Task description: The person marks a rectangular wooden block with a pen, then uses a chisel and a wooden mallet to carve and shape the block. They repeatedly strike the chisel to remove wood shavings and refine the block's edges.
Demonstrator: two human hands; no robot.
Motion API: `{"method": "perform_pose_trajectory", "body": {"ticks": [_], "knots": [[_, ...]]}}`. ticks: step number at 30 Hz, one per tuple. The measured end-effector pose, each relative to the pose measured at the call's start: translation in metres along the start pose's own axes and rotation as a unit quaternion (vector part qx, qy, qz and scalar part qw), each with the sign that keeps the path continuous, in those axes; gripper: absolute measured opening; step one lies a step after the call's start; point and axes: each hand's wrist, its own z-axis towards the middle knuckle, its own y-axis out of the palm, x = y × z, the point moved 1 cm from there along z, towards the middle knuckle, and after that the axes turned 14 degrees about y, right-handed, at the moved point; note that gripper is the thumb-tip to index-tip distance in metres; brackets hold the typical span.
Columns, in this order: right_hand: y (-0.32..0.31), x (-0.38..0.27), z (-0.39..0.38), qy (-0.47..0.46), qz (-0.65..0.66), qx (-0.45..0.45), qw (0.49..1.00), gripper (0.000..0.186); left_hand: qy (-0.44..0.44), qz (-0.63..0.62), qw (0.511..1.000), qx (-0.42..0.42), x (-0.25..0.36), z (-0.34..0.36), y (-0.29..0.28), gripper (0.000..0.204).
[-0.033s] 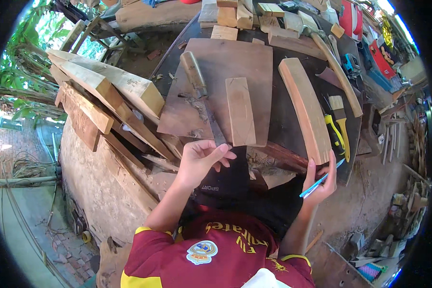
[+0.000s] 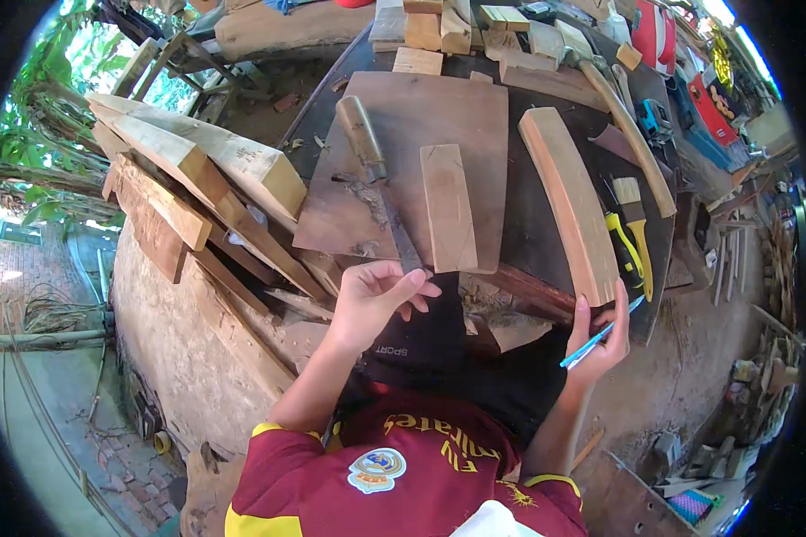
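My left hand point(image 2: 381, 300) is at the near edge of the board, thumb and fingers apart, beside the lower end of a chisel point(image 2: 361, 134); whether it touches the blade I cannot tell. The chisel has a wooden handle and a dark narrow blade, and lies on a brown wooden board point(image 2: 475, 98). Right of it rests a short rectangular wood block point(image 2: 449, 210) with faint pencil-like lines. A blue pen point(image 2: 587, 347) is held in my right hand point(image 2: 607, 340). The same hand's fingertips touch the near end of a longer wood block point(image 2: 564, 197).
Right of the long block lie a yellow-and-black tool point(image 2: 625, 251), a paintbrush point(image 2: 636, 224) and a hammer point(image 2: 622, 121). Wood offcuts point(image 2: 424, 31) are stacked at the far side. Thick timber pieces point(image 2: 242, 166) lean at the left. A blue tape measure point(image 2: 656, 118) sits farther right.
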Motion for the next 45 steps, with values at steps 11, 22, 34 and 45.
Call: {"method": "perform_pose_trajectory", "body": {"ticks": [11,22,34,45], "knots": [[-0.010,-0.017,-0.003,0.112,-0.019,0.034,0.993,0.054,0.019,0.040,0.998,-0.033,0.016,-0.013,-0.015,0.021],[0.000,-0.053,0.010,0.026,0.097,-0.006,0.995,0.050,0.113,0.081,0.987,-0.077,0.028,-0.042,-0.018,0.014],[-0.042,-0.073,0.005,0.242,0.667,-0.071,0.701,0.058,0.099,0.030,0.803,-0.587,-0.011,-0.042,0.063,0.009],[-0.092,-0.010,0.015,0.183,0.698,-0.070,0.688,0.023,0.296,0.274,0.833,-0.380,0.032,-0.007,0.073,0.018]]}}
